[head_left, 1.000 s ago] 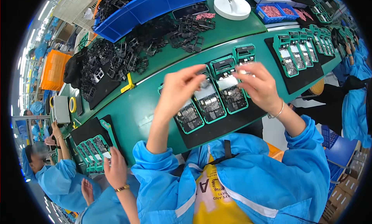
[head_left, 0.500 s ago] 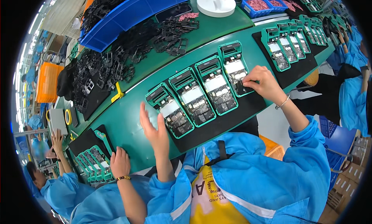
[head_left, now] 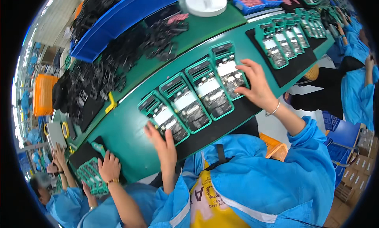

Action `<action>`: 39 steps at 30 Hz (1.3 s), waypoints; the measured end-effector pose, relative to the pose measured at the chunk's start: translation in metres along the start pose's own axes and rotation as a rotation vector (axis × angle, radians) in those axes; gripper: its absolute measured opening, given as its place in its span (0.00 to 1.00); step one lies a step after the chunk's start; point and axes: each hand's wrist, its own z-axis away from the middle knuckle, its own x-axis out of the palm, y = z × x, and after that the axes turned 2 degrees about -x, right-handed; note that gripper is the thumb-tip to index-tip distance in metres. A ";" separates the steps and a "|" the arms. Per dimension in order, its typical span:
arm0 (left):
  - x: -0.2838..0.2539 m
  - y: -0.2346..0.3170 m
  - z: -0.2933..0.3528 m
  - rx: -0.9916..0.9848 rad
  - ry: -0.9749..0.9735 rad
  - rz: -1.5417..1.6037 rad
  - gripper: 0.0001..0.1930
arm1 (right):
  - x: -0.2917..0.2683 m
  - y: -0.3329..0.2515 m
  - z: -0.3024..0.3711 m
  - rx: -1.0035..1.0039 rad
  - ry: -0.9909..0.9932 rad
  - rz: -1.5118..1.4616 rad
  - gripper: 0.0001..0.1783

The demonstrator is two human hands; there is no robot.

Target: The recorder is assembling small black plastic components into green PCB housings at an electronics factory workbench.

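A row of green frames, each holding a dark circuit board with a white plate, lies on a black mat (head_left: 205, 139) in front of me. At the right end frame (head_left: 227, 68), my right hand (head_left: 256, 85) is open, thumb and fingers spread along its right side. Nothing shows between those fingers. My left hand (head_left: 162, 147) is open too, beside the lower left edge of the left end frame (head_left: 166, 115); whether it touches the frame I cannot tell. Two more such frames, one a middle frame (head_left: 209, 88), lie between my hands.
Another black mat (head_left: 282, 76) with several filled frames lies to the right. Black plastic parts (head_left: 106, 76) are heaped behind, near a blue bin (head_left: 122, 24), a yellow tool (head_left: 111, 103) and a white round dish (head_left: 206, 3). A co-worker's hand (head_left: 109, 168) rests at left near other frames.
My right hand has opened from a pinch over the right end frame and spread at its side. My left hand has come down beside the left end frame. The whole view has shifted slightly.
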 end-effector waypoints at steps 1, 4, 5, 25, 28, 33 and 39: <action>-0.003 -0.004 0.001 0.054 0.004 -0.100 0.35 | 0.001 0.000 0.003 0.084 -0.001 -0.037 0.42; -0.007 -0.013 0.007 0.072 0.039 -0.034 0.33 | 0.028 0.006 0.014 0.146 -0.048 0.042 0.39; -0.004 -0.014 0.008 0.012 0.097 0.131 0.33 | 0.030 -0.003 0.011 0.165 0.003 -0.109 0.37; 0.126 0.254 -0.060 0.053 -0.465 1.276 0.25 | -0.221 0.199 -0.068 0.540 0.081 -0.521 0.33; 0.195 0.296 -0.077 0.279 -0.396 0.944 0.23 | -0.273 0.284 -0.069 0.490 0.168 -0.431 0.33; 0.296 0.319 -0.091 0.258 -0.333 0.930 0.42 | -0.285 0.416 -0.059 0.413 0.255 -0.354 0.34; 0.274 0.292 -0.092 0.327 -0.527 0.761 0.45 | -0.273 0.508 -0.034 0.535 0.274 -0.347 0.34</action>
